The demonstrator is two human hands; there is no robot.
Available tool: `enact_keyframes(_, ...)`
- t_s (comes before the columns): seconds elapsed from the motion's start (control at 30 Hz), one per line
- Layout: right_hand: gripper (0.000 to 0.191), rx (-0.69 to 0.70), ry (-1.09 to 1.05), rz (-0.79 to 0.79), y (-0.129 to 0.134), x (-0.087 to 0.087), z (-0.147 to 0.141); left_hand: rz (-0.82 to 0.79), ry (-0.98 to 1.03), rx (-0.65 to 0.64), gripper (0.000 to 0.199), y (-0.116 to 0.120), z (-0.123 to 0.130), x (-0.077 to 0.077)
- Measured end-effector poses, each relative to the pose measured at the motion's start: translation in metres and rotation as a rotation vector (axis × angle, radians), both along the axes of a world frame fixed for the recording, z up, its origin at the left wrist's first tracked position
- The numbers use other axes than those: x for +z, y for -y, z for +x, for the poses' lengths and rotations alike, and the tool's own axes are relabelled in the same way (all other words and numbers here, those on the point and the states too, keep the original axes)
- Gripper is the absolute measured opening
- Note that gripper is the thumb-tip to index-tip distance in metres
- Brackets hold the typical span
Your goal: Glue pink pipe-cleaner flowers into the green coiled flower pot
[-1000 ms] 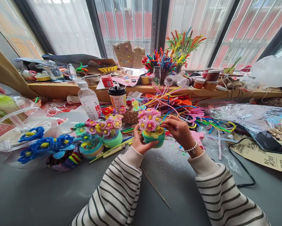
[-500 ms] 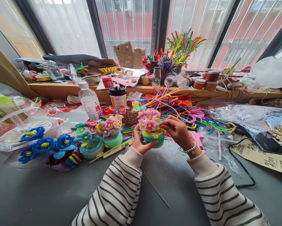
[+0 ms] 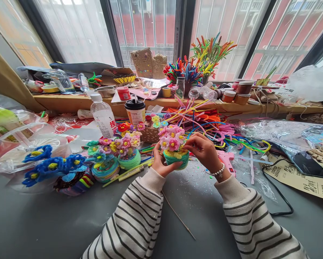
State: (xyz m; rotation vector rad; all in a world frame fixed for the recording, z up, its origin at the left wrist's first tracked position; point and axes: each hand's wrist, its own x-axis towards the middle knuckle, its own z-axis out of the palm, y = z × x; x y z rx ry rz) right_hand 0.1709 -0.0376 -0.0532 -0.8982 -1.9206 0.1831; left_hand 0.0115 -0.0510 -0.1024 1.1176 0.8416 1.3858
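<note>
My left hand is wrapped round a small green flowerpot that stands upright above the table. Pink and lilac pipe-cleaner flowers with yellow centres fill its top, over a yellow fuzzy rim. On the pot's right side, my right hand is pinched close against the rim and flowers. Whatever lies between its fingertips is too small or hidden to make out. To the left stand other finished-looking flowerpots, among them a green one and a striped one.
A pink glue gun with a black cord lies right of my hands. A thin stick lies between my forearms. Behind are a water bottle, a lidded cup and loose pipe cleaners. Blue flowers lean at left.
Both hands hold almost the same place. The right fingertips have shifted very slightly at the pot's rim.
</note>
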Motion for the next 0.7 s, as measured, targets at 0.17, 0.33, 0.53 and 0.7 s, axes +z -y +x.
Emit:
enact_keyframes(0.17,0.013,0.003,-0.003,0.039,-0.0004,-0.0017,-0.0009,-0.004,-0.012,0.006,0.105,-0.0006,0.0001,-0.0017)
enact_keyframes(0.33,0.011,-0.030,-0.001,0.049,0.0011,-0.0004,-0.0029,-0.022,-0.018,0.024,0.103,0.0004,0.0005,0.0005)
enact_keyframes(0.53,0.015,-0.051,-0.025,0.062,0.0009,-0.0029,-0.0033,-0.022,-0.006,0.040,0.095,0.0003,0.0004,0.0018)
enact_keyframes(0.7,0.011,-0.059,-0.045,0.091,-0.0014,-0.0059,-0.0043,-0.033,-0.015,0.068,0.097,-0.0016,0.0002,0.0000)
